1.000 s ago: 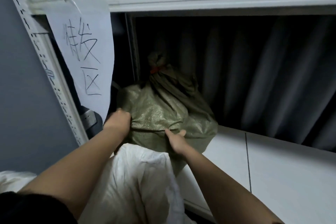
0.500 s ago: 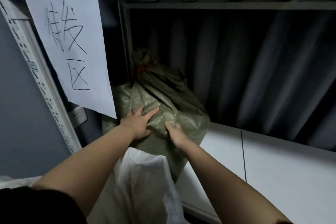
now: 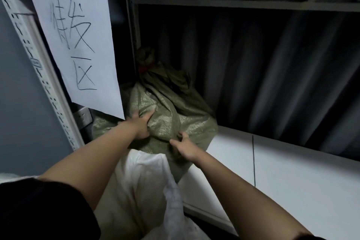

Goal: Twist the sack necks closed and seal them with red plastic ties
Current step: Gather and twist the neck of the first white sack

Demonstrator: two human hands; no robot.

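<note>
Green woven fabric is bunching under our fingers: our left hand (image 3: 140,124) is pressing against the near face of the green sack (image 3: 171,115) with its fingers spread and digging into the weave, while our right hand (image 3: 185,145) is pinching a fold of the cloth low on the front. The sack is sitting at the left end of the white shelf (image 3: 292,171), its lower corner hanging over the shelf's front edge. Its neck is standing up at the back, twisted shut and bound with a red tie (image 3: 143,68). Just below our hands a white sack (image 3: 140,187) is lying against the green one. Hanging over the shelf post on the left is a paper sign (image 3: 78,41) with handwritten characters, and a dark curtain (image 3: 263,68) is filling the space behind the shelf.
</note>
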